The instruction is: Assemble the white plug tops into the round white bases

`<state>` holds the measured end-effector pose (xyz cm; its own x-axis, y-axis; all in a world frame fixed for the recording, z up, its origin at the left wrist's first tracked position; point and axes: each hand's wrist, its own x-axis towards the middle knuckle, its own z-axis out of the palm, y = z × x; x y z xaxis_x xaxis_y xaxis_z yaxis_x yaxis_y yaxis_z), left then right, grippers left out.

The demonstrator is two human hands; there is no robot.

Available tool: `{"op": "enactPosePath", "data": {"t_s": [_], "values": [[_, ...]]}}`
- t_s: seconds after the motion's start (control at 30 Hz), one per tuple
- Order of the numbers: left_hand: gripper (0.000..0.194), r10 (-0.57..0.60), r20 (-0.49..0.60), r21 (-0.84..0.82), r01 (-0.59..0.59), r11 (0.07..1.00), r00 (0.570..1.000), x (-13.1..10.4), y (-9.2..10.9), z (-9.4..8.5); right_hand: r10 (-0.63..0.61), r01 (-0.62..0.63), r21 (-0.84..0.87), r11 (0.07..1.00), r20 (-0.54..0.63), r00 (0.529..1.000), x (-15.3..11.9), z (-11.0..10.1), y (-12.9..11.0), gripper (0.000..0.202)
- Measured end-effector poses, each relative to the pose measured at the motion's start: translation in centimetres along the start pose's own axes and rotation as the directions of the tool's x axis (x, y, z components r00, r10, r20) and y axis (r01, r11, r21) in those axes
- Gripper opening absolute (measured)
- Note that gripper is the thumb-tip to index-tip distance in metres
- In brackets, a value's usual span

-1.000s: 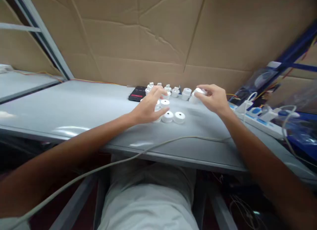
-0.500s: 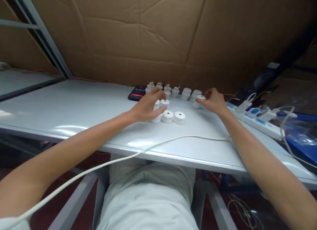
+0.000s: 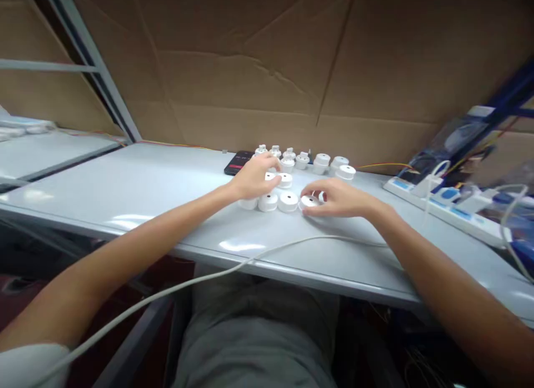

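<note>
Our right hand (image 3: 337, 199) curls its fingertips around a white round cap (image 3: 309, 201) at the right end of the near row on the grey table (image 3: 137, 182). Our left hand (image 3: 252, 176) lies loosely open over the white caps behind (image 3: 285, 180); we cannot tell whether it grips one. A black phone (image 3: 237, 162) sits just beyond, a power strip (image 3: 442, 207) well right.

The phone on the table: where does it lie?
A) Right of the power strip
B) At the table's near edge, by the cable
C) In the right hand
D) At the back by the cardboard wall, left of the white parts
D: the phone lies far back on the table, close to the cardboard wall, just left of the row of white parts.
</note>
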<state>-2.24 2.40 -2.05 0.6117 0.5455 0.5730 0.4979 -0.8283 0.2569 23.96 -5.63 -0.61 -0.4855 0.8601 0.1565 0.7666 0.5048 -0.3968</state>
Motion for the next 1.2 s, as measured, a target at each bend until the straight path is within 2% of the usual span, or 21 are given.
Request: {"op": "enactPosePath", "data": {"t_s": [0.17,0.23,0.4,0.53,0.63,0.67,0.73,0.8,0.83,0.87,0.97,1.03,1.07,1.13,1.2], "values": [[0.033,-0.14,0.141,0.257,0.1,0.961,0.98,5.1,0.1,1.1,0.06,-0.074,-0.134,0.988,-0.106,0.993,-0.1,-0.5,2.1,0.031],[0.041,-0.156,0.19,0.33,0.087,0.94,0.969,7.4,0.2,2.0,0.088,-0.108,-0.177,0.978,-0.121,0.989,0.0,-0.7,2.6,0.032],[0.047,-0.127,0.281,0.373,0.013,0.928,0.951,12.5,0.1,5.0,0.09,-0.106,-0.166,0.98,-0.101,0.991,0.1,-0.5,2.5,0.026],[0.055,-0.143,0.342,0.373,0.005,0.928,0.929,14.2,0.3,6.8,0.064,-0.092,-0.144,0.985,-0.187,0.98,0.2,-0.6,2.3,0.023],[0.054,-0.122,0.34,0.333,0.002,0.943,0.933,14.1,0.8,7.1,0.058,-0.102,-0.117,0.988,-0.332,0.941,0.3,-0.9,2.8,0.023],[0.049,-0.118,0.337,0.31,0.008,0.951,0.934,13.8,1.1,6.9,0.061,-0.107,-0.092,0.99,-0.404,0.913,0.3,-1.0,3.0,0.024],[0.035,-0.13,0.33,0.223,0.057,0.973,0.935,13.0,1.7,6.2,0.087,-0.114,-0.014,0.993,-0.555,0.827,0.4,-1.2,3.4,0.03],[0.017,-0.15,0.332,0.026,0.15,0.988,0.931,11.9,2.4,4.9,0.14,-0.095,0.103,0.99,-0.659,0.739,0.6,-1.2,3.5,0.036],[0.013,-0.155,0.328,-0.146,0.212,0.966,0.932,11.2,2.9,4.2,0.171,-0.072,0.171,0.983,-0.681,0.712,0.6,-1.1,3.5,0.04],[0.015,-0.175,0.337,-0.324,0.289,0.901,0.925,10.4,3.4,3.4,0.198,-0.039,0.239,0.97,-0.69,0.697,0.7,-1.0,3.3,0.044],[0.016,-0.24,0.402,-0.693,0.465,0.551,0.884,7.8,4.9,1.6,0.23,0.093,0.416,0.905,-0.661,0.715,0.9,-0.5,2.0,0.054],[0.017,-0.302,0.415,-0.796,0.503,0.335,0.858,6.2,5.6,1.0,0.213,0.161,0.476,0.864,-0.637,0.741,1.0,0.0,0.9,0.058],[0.018,-0.323,0.421,-0.817,0.509,0.269,0.847,5.5,5.8,0.8,0.196,0.182,0.488,0.853,-0.624,0.756,1.1,0.2,0.3,0.058],[0.024,-0.35,0.419,-0.83,0.509,0.227,0.838,4.3,5.8,0.6,0.154,0.209,0.485,0.849,-0.606,0.781,1.0,0.6,-0.6,0.057],[0.037,-0.336,0.414,-0.826,0.504,0.252,0.846,3.4,5.6,0.4,0.113,0.223,0.469,0.855,-0.587,0.802,0.9,0.9,-1.3,0.054]]}}
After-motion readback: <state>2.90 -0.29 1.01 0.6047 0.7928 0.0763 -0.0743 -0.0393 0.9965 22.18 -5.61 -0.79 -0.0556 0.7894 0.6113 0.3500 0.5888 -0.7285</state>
